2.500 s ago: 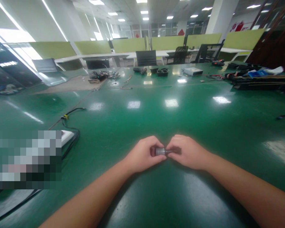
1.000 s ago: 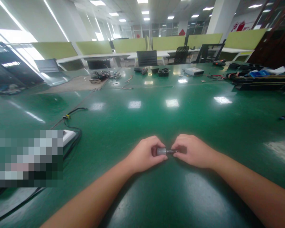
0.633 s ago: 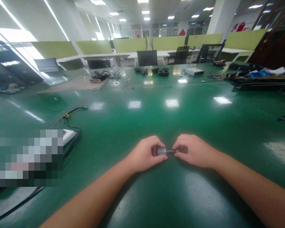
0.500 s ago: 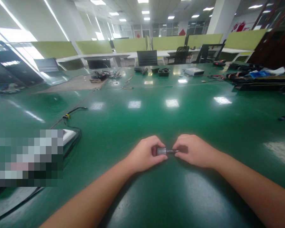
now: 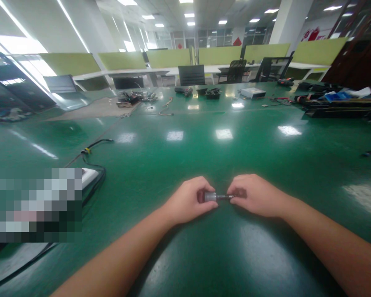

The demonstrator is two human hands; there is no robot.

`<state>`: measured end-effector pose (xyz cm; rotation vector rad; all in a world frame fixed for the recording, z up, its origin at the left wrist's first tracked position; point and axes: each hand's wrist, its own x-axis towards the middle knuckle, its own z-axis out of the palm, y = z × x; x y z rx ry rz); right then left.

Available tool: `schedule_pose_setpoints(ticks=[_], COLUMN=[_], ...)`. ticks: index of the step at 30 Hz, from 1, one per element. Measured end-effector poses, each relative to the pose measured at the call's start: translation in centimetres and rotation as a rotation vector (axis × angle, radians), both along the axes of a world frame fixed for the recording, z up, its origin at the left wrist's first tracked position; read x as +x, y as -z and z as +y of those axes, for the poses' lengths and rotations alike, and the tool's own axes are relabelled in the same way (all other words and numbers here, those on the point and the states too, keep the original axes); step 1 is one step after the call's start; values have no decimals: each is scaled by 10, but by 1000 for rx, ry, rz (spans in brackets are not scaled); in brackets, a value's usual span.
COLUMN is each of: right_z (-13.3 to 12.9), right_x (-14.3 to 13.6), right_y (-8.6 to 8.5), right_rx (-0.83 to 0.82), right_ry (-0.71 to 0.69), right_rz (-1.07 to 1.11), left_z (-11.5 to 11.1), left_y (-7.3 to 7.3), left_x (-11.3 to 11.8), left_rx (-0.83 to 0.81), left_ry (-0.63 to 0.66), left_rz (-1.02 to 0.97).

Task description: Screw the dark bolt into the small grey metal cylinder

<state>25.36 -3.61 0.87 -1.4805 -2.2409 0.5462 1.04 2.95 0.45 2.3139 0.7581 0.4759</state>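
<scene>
left hand (image 5: 188,202), right hand (image 5: 256,196), likely metal cylinder (image 5: 210,196)

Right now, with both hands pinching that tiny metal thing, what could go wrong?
The small metal cylinder is held only by the fingertips of the left hand, so it might slip and roll away across the smooth green table.

The thin dark rod that the right hand pinches looks slender; a crooked pull or push might bend it.

The parts sit low between the fingers, half hidden, so lining them up may be hard.
</scene>
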Motion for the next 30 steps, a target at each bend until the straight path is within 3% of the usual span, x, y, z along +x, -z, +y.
schedule_pose_setpoints(ticks=[14, 19, 26, 30], right_z=[1, 1, 5, 6], right_x=[15, 5, -26, -26], right_y=[-10, -2, 15, 16], right_rx=[-130, -143, 93, 108], right_ry=[39, 47, -11, -26], right_rz=[-29, 65, 85, 108], left_z=[1, 0, -1, -1], left_y=[3, 3, -1, -3], left_x=[0, 1, 3, 3], left_rx=[-11, 7, 79, 119], left_ry=[-5, -7, 36, -5], left_rz=[0, -9, -48, -21])
